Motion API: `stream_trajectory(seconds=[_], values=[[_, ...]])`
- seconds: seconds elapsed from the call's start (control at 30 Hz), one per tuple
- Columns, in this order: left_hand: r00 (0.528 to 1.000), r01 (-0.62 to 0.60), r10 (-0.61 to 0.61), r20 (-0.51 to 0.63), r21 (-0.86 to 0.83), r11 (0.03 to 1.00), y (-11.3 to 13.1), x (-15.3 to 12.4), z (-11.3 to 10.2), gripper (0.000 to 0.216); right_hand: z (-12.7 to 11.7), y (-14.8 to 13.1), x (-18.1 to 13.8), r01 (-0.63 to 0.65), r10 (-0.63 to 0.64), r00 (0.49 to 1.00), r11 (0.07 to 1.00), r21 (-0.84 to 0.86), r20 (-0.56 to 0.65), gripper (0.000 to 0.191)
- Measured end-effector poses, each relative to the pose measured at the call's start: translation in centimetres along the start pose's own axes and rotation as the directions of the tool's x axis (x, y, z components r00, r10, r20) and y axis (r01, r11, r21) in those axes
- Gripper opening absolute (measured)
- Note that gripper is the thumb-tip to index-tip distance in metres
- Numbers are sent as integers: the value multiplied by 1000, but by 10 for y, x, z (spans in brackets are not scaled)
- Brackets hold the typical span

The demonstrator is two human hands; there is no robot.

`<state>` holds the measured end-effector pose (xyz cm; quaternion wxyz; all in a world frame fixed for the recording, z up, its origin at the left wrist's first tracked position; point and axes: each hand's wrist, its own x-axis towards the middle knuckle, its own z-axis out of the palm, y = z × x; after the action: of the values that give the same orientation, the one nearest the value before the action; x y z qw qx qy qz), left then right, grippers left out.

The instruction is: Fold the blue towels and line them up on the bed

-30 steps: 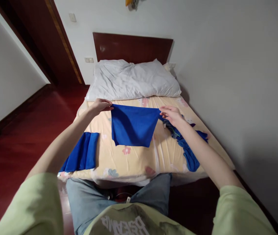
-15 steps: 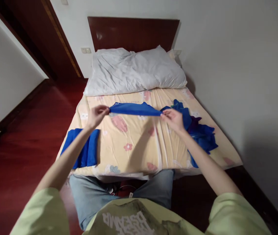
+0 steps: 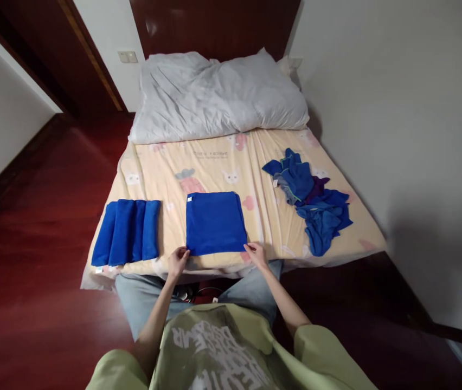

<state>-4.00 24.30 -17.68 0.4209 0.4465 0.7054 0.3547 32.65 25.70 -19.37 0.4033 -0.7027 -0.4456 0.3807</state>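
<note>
A blue towel [image 3: 216, 223], looking doubled over, lies flat on the bed in front of me with a small white tag at its far left corner. My left hand [image 3: 178, 261] pinches its near left corner. At the near right corner, the fingers of my right hand [image 3: 256, 253] are closed on the cloth. Several folded blue towels [image 3: 127, 232] lie side by side to the left. Over on the right is a loose, crumpled heap of cloths [image 3: 296, 176], mostly blue, with some purple and grey pieces.
The bed [image 3: 153, 173] has a cream patterned sheet. A white pillow or quilt [image 3: 218, 100] lies across its far end, against a dark wooden headboard [image 3: 215, 24]. A wall [image 3: 397, 108] runs along the right, and red wooden floor [image 3: 44, 216] spans the left.
Both hands have come down and closer to me, still gripping the towel. Held stretched above the bed before, it now lies spread flat on the sheet. My view has tilted downward.
</note>
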Motion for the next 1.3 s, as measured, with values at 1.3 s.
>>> stream_trajectory(seconds=[1.3], values=[[973,-184,140,182,256,949,103,176,-8,53,21,-59,138,219,-246,969,915,-340,-38,44]])
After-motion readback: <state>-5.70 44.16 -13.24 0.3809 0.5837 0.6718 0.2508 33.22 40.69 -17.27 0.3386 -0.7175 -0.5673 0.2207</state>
